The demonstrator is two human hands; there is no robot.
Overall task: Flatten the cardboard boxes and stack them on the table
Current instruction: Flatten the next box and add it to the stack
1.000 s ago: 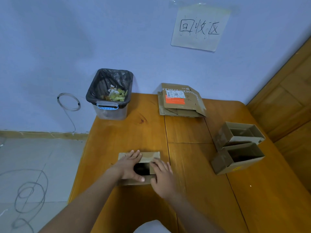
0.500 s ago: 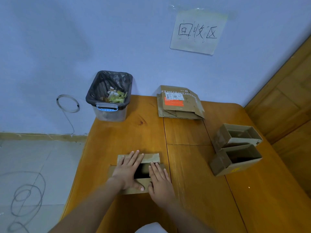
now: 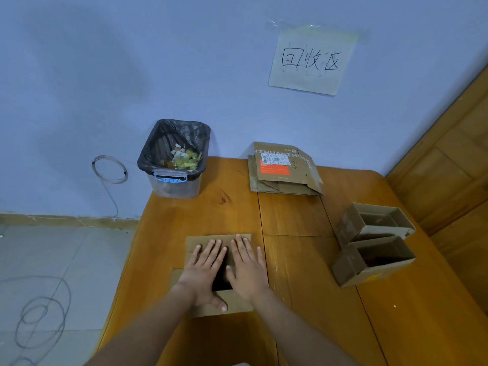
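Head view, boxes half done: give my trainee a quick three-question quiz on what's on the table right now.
1. True or false: both hands lie flat, fingers straight, on the cardboard box near the table front edge.
2. How many boxes stand unflattened on the right side?
3. Multiple choice: the flattened stack lies A) inside the bin, B) at the far edge by the wall, right of the bin, C) on the floor.

Key:
1. True: left hand and right hand press side by side.
2. Two, a far box and a near box, side by side, openings showing.
3. B.
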